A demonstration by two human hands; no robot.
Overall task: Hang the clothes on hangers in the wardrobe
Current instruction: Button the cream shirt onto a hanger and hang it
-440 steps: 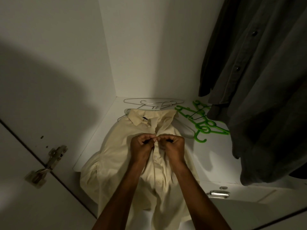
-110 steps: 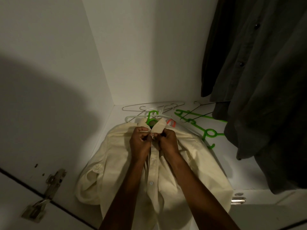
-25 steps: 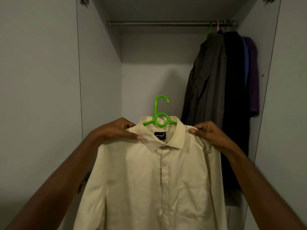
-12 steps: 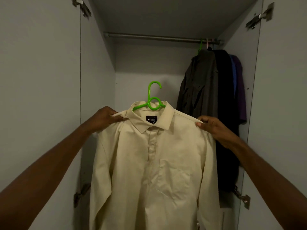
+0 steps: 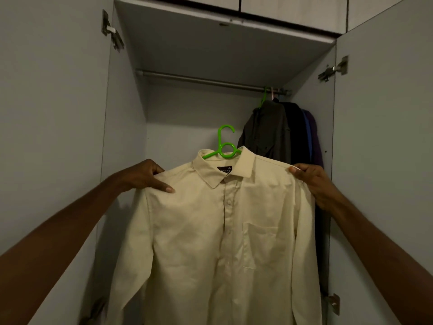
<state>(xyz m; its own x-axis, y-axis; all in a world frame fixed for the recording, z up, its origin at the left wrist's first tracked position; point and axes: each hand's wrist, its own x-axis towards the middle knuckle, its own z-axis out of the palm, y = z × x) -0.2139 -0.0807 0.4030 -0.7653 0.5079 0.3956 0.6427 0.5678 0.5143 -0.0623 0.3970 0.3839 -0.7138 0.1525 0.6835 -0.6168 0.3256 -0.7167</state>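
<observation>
A cream button-up shirt (image 5: pixel 210 231) hangs on a green plastic hanger (image 5: pixel 224 144), held up in front of the open wardrobe. My left hand (image 5: pixel 145 177) pinches the shirt's left shoulder, thumb on the front. My right hand (image 5: pixel 309 181) grips the right shoulder. The hanger's hook points up and sits well below the metal rail (image 5: pixel 201 80), not touching it. The shirt's lower part runs out of the frame.
Dark grey, black, blue and purple garments (image 5: pixel 281 132) hang bunched at the rail's right end. The rail's left and middle stretch is bare. Both wardrobe doors (image 5: pixel 51 113) stand open at the sides, with hinges (image 5: pixel 112 31) on their inner edges.
The view has tilted upward, showing the wardrobe's top panel. The shirt on its hanger stays held at the shoulders, a little further right; my left hand has shifted its hold on the shoulder.
</observation>
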